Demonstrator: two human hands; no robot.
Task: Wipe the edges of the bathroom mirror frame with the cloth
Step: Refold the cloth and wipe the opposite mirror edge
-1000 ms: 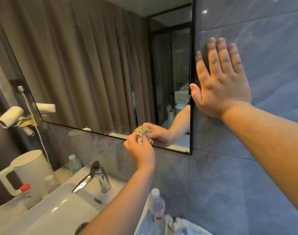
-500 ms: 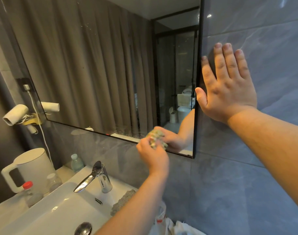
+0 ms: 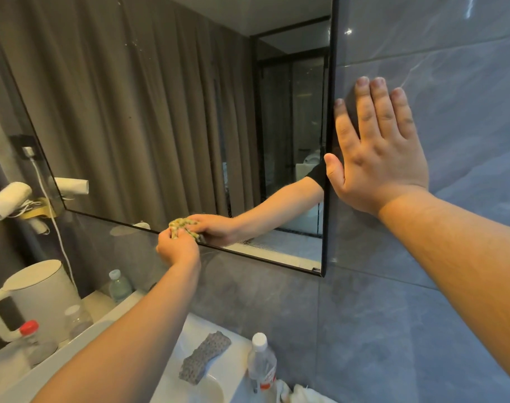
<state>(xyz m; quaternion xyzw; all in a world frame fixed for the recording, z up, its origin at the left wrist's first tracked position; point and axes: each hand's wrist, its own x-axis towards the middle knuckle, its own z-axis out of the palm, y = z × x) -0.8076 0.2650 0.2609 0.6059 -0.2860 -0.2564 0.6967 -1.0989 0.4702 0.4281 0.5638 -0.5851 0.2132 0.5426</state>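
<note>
Cloth [image 3: 181, 226] bunched in left hand [image 3: 177, 247], fingers curled round it, pressed against bottom edge of mirror frame [image 3: 259, 258]. Right hand [image 3: 377, 158] flat on grey wall tile [image 3: 451, 91], fingers straight, just beside frame's right edge.

Grey tile wall [image 3: 422, 330], white basin [image 3: 224, 370], dim rm.

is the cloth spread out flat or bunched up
Bunched up. The cloth shows as a small crumpled wad pinched in the left hand against the mirror frame's bottom edge, with no flat part showing.
</note>
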